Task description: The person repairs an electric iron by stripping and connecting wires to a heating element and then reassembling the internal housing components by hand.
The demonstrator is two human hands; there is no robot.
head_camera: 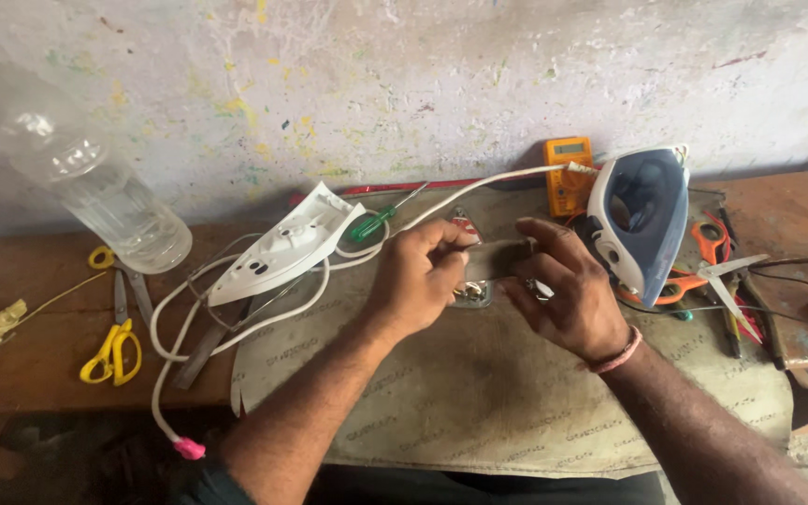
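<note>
My left hand [420, 276] and my right hand [563, 285] meet at the middle of the bench, both gripping a small flat metal part [497, 257] held just above a shiny metal plate [472, 295]. The fingers hide most of the part. A white plastic iron cover [282, 245] lies to the left of my left hand. The blue and white iron body [642, 220] stands tilted just right of my right hand. A white cord [479, 192] runs from the iron behind my hands and loops off to the left.
A grey sheet [479, 393] covers the wooden bench [39, 299]. A green-handled screwdriver [376, 220] and an orange multimeter [568, 173] lie at the back. Yellow scissors [114, 351] and a clear plastic bottle [77, 159] are at left. Orange scissors [703, 252] and small tools lie at right.
</note>
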